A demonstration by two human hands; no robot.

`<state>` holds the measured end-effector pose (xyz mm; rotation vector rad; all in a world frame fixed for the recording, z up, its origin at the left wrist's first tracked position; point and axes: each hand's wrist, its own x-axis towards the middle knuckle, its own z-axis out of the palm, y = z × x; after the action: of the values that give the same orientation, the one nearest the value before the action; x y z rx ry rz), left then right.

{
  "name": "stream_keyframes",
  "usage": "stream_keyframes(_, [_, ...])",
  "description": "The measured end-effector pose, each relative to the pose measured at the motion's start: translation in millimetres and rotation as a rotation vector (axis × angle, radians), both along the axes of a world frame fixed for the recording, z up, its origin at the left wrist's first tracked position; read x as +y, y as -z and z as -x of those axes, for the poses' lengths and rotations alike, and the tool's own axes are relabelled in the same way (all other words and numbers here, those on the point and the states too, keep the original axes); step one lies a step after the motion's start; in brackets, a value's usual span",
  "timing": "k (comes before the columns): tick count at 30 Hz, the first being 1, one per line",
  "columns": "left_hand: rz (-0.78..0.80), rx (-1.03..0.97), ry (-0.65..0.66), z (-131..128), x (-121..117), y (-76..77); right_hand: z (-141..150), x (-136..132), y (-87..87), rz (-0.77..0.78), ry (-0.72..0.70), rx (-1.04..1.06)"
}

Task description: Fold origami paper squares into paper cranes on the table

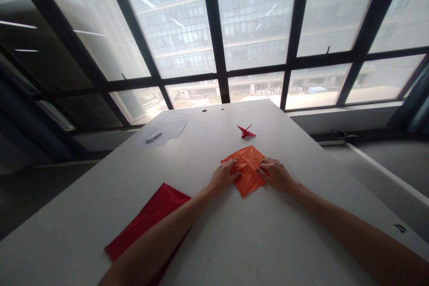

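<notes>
"Tall black-framed windows stand beyond the smooth white table. And on it?"

"Creased orange square paper sheet, between and partly beneath the left hand and right hand. Fingers curl, thumbs spread; whether they pinch, I can't tell."

"Beyond the hands?"

"Small red folded-paper bird, touching neither."

A white pen-like object lies on paper sheets near dark-framed windows.

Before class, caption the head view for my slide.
Left hand and right hand on creased orange origami paper, red origami crane beyond.
</notes>
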<state>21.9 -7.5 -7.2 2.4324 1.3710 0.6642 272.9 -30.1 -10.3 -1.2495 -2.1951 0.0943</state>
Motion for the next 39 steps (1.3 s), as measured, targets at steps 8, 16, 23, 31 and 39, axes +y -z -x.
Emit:
stream_keyframes(8, [0.045, 0.309, 0.08, 1.0, 2.7, 1.3, -3.4, 6.1, 7.7, 0.018, -0.035, 0.015])
stream_keyframes(16, [0.055, 0.313, 0.099, 0.5, 2.6, 0.9, -4.6, 7.0, 7.6, 0.028, -0.053, 0.043])
stream_keyframes(23, [-0.048, 0.145, 0.077, -2.8, -1.9, -6.4, -4.9, 6.4, 6.9, 0.014, -0.032, 0.076])
stream_keyframes(31, [-0.019, 0.055, 0.06, -2.8, 0.2, -7.5, -19.3, 21.5, 16.4, 0.017, 0.069, -0.02])
stream_keyframes(39, [-0.037, 0.063, 0.041, -0.5, 1.9, -8.7, -31.6, 28.3, 25.3, 0.068, 0.104, -0.054])
